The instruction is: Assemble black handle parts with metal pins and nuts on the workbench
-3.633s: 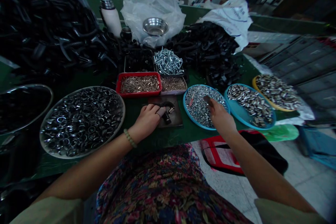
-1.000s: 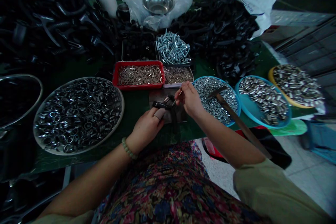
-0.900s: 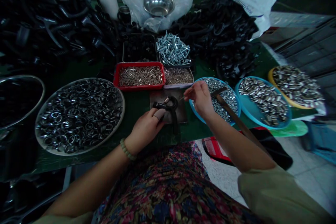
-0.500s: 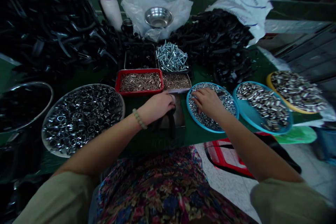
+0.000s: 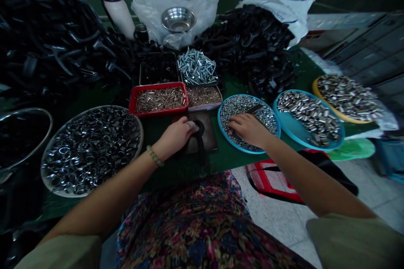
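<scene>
My left hand is closed, thumb and finger pinching a black part with a round ring end. The part's dark arm points toward me, over a flat metal plate on the green bench. My right hand reaches into a round blue tray filled with small shiny metal pieces. Its fingertips are drawn together among the pieces, and whatever lies between them is too small to make out. Behind that hand a dark flat strip rests on the pieces.
Left stands a round tray of black rings. Ahead are a red tray of pins, a tray of tiny pins and silver screws. Another blue tray and a yellow tray hold metal cylinders. Black parts are heaped behind.
My left hand has shifted left and slightly down, so the part's ring end now shows. My right hand has lowered its fingers into the small metal pieces. The whole view has shifted slightly.
</scene>
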The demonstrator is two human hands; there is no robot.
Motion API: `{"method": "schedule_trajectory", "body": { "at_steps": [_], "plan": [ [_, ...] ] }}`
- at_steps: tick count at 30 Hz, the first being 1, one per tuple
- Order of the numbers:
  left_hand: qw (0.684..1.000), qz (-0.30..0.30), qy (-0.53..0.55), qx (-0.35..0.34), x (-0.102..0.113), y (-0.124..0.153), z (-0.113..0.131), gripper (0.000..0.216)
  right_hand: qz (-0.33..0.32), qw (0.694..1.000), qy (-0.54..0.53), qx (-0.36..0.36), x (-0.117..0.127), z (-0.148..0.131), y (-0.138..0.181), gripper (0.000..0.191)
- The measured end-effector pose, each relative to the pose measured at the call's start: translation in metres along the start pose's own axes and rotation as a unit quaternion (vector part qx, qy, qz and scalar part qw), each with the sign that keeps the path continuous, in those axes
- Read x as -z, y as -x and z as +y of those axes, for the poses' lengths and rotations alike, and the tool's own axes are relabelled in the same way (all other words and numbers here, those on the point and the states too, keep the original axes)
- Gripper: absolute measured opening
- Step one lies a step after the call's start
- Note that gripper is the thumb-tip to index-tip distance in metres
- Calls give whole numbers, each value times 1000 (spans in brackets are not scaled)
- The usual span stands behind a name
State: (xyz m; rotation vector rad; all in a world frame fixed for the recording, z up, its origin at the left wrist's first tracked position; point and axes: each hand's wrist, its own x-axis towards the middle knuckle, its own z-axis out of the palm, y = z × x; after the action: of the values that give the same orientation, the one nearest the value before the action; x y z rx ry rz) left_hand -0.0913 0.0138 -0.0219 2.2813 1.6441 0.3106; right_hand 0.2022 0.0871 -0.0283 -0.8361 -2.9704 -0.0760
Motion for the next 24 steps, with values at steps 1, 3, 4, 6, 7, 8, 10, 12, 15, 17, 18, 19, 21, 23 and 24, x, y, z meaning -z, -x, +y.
{"method": "schedule_trajectory", "body": {
  "at_steps": [1,3,4,6,7,8,10,12,15,17,18,19,21,23,24],
  "plan": [
    [1000,7,-4,5,0,2,1,23,-1,1000,0,11,0,1,2,22],
    [999,35,14,14,-2,8,1,22,9,999,-23,28,-1,1,4,20],
    [998,57,36,17,-3,12,1,22,30,998,-49,24,0,-1,5,19],
    [991,107,83,20,-6,24,2,24,115,984,-133,-29,5,-14,4,17],
    [987,130,97,22,-9,30,2,25,167,965,-188,-74,8,-25,1,16],
    [984,145,100,24,-11,36,2,26,210,939,-246,-118,12,-38,-3,17],
    [984,155,83,25,-17,44,3,27,245,889,-349,-165,19,-69,-16,17],
    [986,149,64,25,-22,48,4,29,227,870,-411,-149,21,-95,-33,15],
    [988,139,56,25,-26,47,4,29,206,860,-445,-141,15,-115,-52,18],
    [988,138,60,24,-26,46,4,27,203,855,-452,-153,7,-117,-58,18],
    [988,139,61,24,-25,46,4,27,202,855,-452,-153,4,-116,-60,18],
    [988,142,61,25,-25,46,3,26,203,856,-451,-152,1,-115,-60,18],
    [987,148,62,26,-24,46,3,26,205,855,-452,-149,-3,-114,-60,17],
    [986,149,72,23,-25,46,2,26,207,853,-454,-152,-5,-115,-59,16],
    [985,148,81,21,-25,46,2,26,208,854,-453,-153,-6,-115,-59,16]
  ]
}}
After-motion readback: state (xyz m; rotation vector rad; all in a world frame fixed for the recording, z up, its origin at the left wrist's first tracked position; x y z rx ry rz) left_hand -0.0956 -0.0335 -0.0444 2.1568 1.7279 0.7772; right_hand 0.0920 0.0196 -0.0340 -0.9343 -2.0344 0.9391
